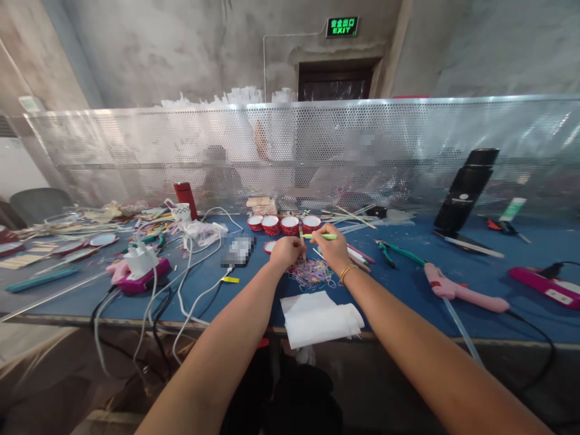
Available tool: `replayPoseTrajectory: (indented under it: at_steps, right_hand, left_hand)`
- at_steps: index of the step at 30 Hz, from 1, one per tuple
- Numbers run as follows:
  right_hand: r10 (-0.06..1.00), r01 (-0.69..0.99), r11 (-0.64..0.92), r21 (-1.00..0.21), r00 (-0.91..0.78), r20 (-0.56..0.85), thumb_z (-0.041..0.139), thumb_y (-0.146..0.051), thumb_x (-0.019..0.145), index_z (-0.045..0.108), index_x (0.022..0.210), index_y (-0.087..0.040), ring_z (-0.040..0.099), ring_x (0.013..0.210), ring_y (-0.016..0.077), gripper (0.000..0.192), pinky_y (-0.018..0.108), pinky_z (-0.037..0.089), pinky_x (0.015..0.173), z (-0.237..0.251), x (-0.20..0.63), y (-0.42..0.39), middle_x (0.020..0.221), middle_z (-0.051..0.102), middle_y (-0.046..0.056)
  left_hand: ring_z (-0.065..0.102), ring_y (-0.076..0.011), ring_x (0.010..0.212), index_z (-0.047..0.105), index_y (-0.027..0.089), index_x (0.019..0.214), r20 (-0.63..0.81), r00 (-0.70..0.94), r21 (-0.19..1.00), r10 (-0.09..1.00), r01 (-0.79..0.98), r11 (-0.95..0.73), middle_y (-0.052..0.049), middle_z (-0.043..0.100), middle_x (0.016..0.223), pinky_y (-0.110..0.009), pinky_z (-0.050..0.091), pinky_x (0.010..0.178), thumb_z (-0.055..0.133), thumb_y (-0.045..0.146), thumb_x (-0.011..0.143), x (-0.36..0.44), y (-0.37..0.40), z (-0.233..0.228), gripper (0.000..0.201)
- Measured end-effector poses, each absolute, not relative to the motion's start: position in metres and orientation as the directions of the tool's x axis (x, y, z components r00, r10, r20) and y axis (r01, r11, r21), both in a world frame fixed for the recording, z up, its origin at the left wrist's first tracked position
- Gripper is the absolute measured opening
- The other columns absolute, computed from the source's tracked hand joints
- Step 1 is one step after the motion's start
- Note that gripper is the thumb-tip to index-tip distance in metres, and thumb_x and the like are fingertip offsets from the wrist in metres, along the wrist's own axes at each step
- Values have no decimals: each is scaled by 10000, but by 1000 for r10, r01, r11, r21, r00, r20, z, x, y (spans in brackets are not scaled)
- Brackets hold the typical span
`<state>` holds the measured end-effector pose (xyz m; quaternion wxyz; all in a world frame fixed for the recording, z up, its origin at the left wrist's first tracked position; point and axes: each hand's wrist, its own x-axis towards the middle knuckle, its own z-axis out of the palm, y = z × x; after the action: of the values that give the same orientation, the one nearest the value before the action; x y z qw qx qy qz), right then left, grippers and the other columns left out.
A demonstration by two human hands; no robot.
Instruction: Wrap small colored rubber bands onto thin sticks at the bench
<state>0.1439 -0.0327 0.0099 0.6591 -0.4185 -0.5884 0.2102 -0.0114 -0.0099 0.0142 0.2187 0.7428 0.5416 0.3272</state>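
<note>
Above the table's middle, my left hand [287, 251] is closed, its fingers pinching a thin, flat wooden stick [301, 234] held upright. My right hand [331, 246] grips a light green marker [321, 237] whose tip points left and meets or nearly meets the stick. Just below both hands lies a tangled heap of coloured rubber bands [312, 275]. Several small red round containers with white tops [270, 222] stand in a row behind the hands. In front of the rubber bands rests a folded white cloth or tissue [321, 320].
Left of my hands are a phone [238, 251] with a white cable, a purple power strip [140, 279] and a red bottle [185, 199]. On the right lie green-handled pliers [399, 251], a pink glue gun [462, 291] and a tilted black tumbler [466, 190]. A perforated metal screen [308, 139] borders the back.
</note>
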Motion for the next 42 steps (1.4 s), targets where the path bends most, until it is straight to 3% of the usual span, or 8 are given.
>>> replayPoseTrajectory:
  at_steps: [10,21,42]
  right_hand:
    - [757,243,525,-816,306,578,619,-400,732,568,671,-247,607,632,196,172,317,467,661,13,148,-32,643,683,11]
    - [775,190,554,-811,237,585,663,-379,672,594,694,-240,491,590,158,156,287,389,580,9,147,-29,612,575,-38]
    - [776,204,543,-814,249,580,645,-385,669,569,676,-239,481,583,155,164,285,375,571,10,147,-30,595,549,-39]
  left_hand:
    - [677,-135,690,755,184,799,205,230,721,951,622,-306,-25,761,780,-216,492,681,668,240,858,-11,-7,12,119]
    - [676,-131,685,756,188,790,213,225,719,951,623,-309,-21,761,774,-208,484,659,671,279,863,-12,-4,10,144]
    - [673,-142,674,775,178,837,221,222,721,950,619,-312,-38,766,774,-220,491,647,670,268,864,-11,-6,11,141]
